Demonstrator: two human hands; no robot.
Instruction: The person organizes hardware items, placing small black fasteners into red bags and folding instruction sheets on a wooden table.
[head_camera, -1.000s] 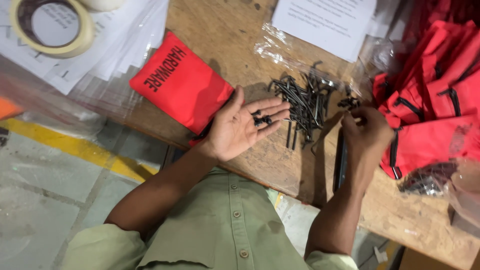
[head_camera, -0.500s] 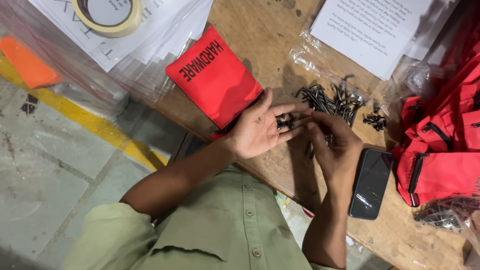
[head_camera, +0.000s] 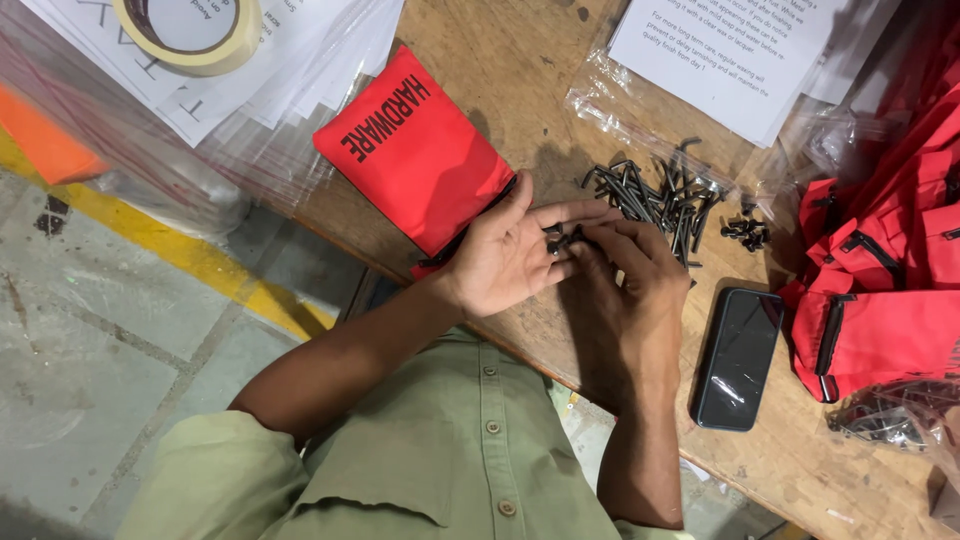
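My left hand (head_camera: 510, 250) lies palm up over the wooden table (head_camera: 520, 80), cupping a few small black screws (head_camera: 562, 240) on its fingers. My right hand (head_camera: 635, 285) rests against those fingers, its fingertips pinching at the screws in the palm. A loose pile of black screws (head_camera: 655, 195) lies on the table just beyond both hands. A red zip pouch (head_camera: 410, 150) with black lettering sits under and to the left of my left hand.
A black phone (head_camera: 738, 357) lies face up right of my right hand. Red pouches (head_camera: 880, 270) are stacked at the right edge. Printed sheets (head_camera: 735, 50), clear plastic bags and a roll of tape (head_camera: 190, 30) lie farther back. The table edge runs diagonally below my hands.
My right hand came from the screw pile at the right over to my left palm and now touches the screws there. The view has shifted, bringing the phone into sight.
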